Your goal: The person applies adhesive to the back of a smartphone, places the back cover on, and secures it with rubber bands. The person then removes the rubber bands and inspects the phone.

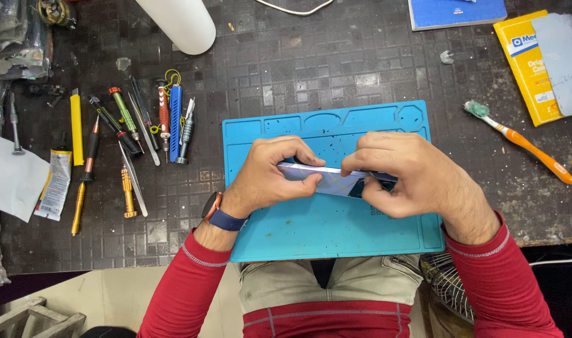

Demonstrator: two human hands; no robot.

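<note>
- Yellow flat packet point(527, 66) at the dark worktop's point(286, 69) far right corner, a grey sheet partly over it
- Glossy thin phone point(326, 178) (held on edge) above the blue rubbery mat point(336, 231)
- Left hand point(267, 175) and right hand point(411, 178): fingers pinched on the phone's ends

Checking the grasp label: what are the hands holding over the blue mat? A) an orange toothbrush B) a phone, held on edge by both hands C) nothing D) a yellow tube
B: the left hand and right hand both grip a thin phone on edge over the mat; the toothbrush lies untouched to the right.
</note>
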